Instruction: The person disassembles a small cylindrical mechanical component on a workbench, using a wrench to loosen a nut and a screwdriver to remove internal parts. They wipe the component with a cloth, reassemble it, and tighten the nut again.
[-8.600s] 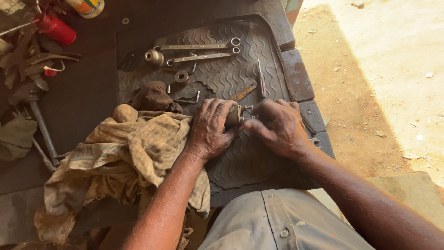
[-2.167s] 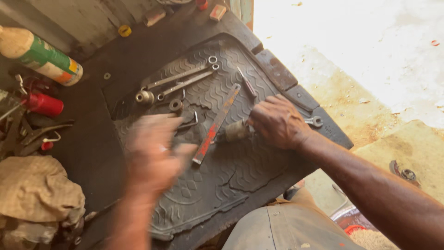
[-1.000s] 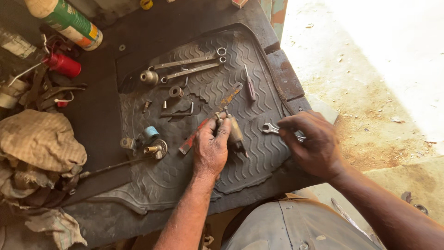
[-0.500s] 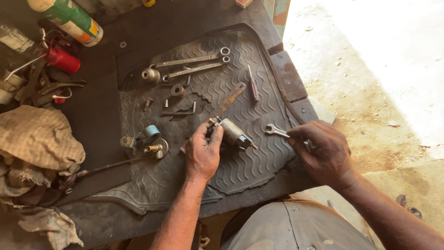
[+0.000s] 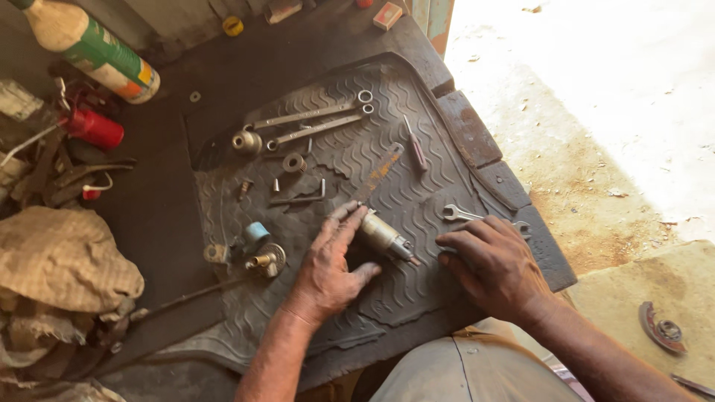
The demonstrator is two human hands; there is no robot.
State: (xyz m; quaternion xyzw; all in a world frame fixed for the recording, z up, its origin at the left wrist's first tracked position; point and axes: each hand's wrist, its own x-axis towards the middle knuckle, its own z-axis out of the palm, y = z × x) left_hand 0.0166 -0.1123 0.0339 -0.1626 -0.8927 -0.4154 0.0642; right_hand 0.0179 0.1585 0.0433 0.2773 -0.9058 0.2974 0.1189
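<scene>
Since half a second ago the left hand (image 5: 328,264) has flattened out on the rubber floor mat (image 5: 417,186), fingers stretched forward and lying loosely together, fingertips touching the near end of the small metal cylinder part (image 5: 386,237). Before that it was curled around the part more. It isn't pinching anything now, just resting palm-down with the thumb stuck out to the side.

Right hand (image 5: 493,264) has come in a bit too. It's lying palm-down on the mat, fingers slightly spread and pointing left toward the cylinder's tip, close to it but not touching as far as I can see. The open-ended spanner (image 5: 465,217) lies just beyond its knuckles; the far end is hidden by the hand, so I can't tell if the fingers grip it.

The cylinder lies tilted on the mat between the two hands, thin stem end toward the right hand.

Other stuff around: two long ring spanners (image 5: 316,123) side by side near the top of the mat, a small screwdriver (image 5: 415,143) to their right, a flat rusty strip (image 5: 378,173) just above the cylinder, an L-shaped hex key (image 5: 302,197), and a brass-and-blue fitting (image 5: 257,249) left of the left hand. Off the mat there's a crumpled rag (image 5: 63,260), a red can (image 5: 93,128) and a green-labelled bottle (image 5: 93,48).
</scene>
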